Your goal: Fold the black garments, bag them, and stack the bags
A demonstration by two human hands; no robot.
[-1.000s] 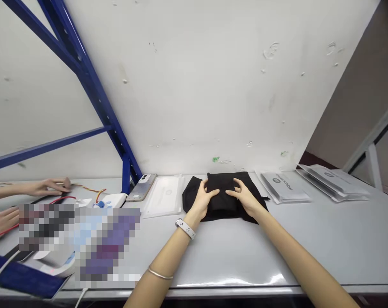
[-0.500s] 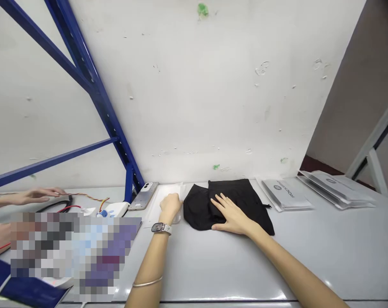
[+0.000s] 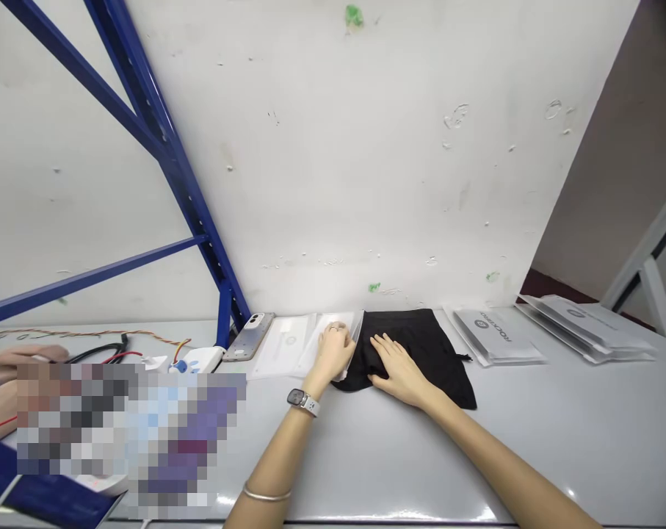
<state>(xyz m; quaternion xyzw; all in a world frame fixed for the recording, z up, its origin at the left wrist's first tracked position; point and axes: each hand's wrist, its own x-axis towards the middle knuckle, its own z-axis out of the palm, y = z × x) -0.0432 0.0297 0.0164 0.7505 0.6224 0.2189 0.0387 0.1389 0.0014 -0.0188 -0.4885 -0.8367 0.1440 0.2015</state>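
Note:
My left hand (image 3: 334, 351), wearing a watch at the wrist, is closed on a frosted plastic bag (image 3: 312, 354). The bag's right side lies over the left part of a black cloth pouch (image 3: 440, 342). My right hand (image 3: 403, 373) rests flat on that pouch, fingers stretched out. A short black cord end pokes out at the pouch's right edge. Left of the held bag, another frosted plastic bag (image 3: 280, 345) with a faint round mark lies on the grey table. My left fingertips are partly hidden behind the hand.
On the right lie a printed frosted packet (image 3: 498, 338) and a stack of similar packets (image 3: 589, 330). A phone (image 3: 249, 338) lies by the blue metal frame (image 3: 172, 165). Further left are a white power strip (image 3: 203, 360), cables and another person's hands (image 3: 21, 364).
My left hand has moved right with the frosted bag, which now covers part of the pouch's left side. Another bag shows where it was. My right hand stays on the pouch.

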